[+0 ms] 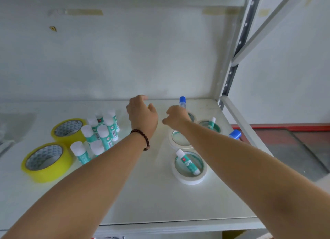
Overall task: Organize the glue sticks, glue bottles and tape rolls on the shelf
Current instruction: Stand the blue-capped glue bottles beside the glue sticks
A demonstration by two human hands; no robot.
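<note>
On the white shelf, two yellow tape rolls lie flat at the left beside a cluster of several upright white-capped glue sticks. At the right lie several white tape rolls. One glue stick lies inside the nearest roll and another leans in a farther one. My left hand, with a bead bracelet, hovers near the back wall with its fingers curled apart and nothing in it. My right hand is closed around a blue-capped glue bottle. A second blue cap peeks from behind my right forearm.
A grey perforated metal post and a diagonal brace bound the shelf's right side. The white back wall rises just behind my hands. Beyond the right edge lies a lower glass surface with a red rim.
</note>
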